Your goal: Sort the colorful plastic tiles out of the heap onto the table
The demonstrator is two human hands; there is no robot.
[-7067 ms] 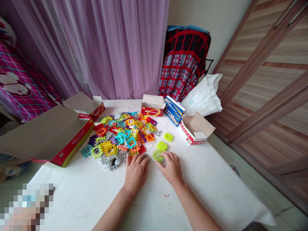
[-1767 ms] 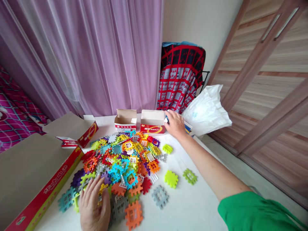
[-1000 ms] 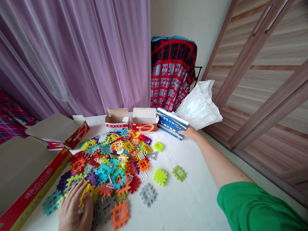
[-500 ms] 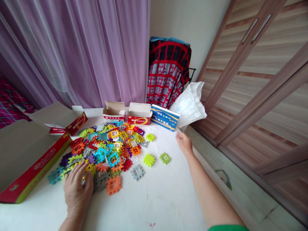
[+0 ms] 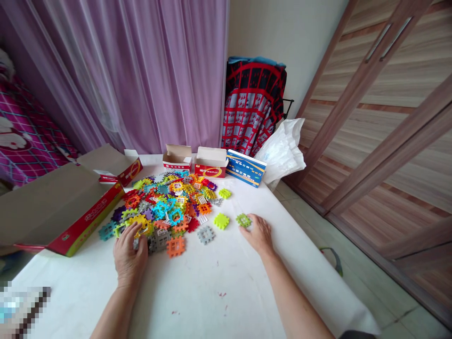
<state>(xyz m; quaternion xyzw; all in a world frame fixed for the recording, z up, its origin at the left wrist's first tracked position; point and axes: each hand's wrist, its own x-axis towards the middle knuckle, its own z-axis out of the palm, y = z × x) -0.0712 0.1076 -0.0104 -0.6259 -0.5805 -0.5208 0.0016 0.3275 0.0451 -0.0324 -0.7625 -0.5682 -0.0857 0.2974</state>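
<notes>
My left hand point(image 5: 129, 249) rests at the near left edge of a pile of colourful plastic interlocking blocks point(image 5: 180, 200), its fingers apart over a yellow block point(image 5: 143, 225). Part of what lies under those fingers is hidden. On the right, my right hand point(image 5: 260, 233) lies at a green window-frame block point(image 5: 243, 220), with thumb and fingers apart at its near right edge. Left of that sit a solid lime-green block point(image 5: 221, 221) and a grey frame block point(image 5: 205, 235). An orange frame block point(image 5: 175, 246) lies near my left hand.
A large open red box point(image 5: 88, 219) stands left of the pile, a smaller open box point(image 5: 130, 173) behind it. Along the back are two open small boxes point(image 5: 177, 164) point(image 5: 211, 170), a blue box point(image 5: 246, 170) and a white plastic bag point(image 5: 282, 150). The white tabletop point(image 5: 205, 292) ends on the right.
My right hand has moved from near the blue box down and left to the green window-frame block. My left hand stays at the pile. The camera view has shifted slightly.
</notes>
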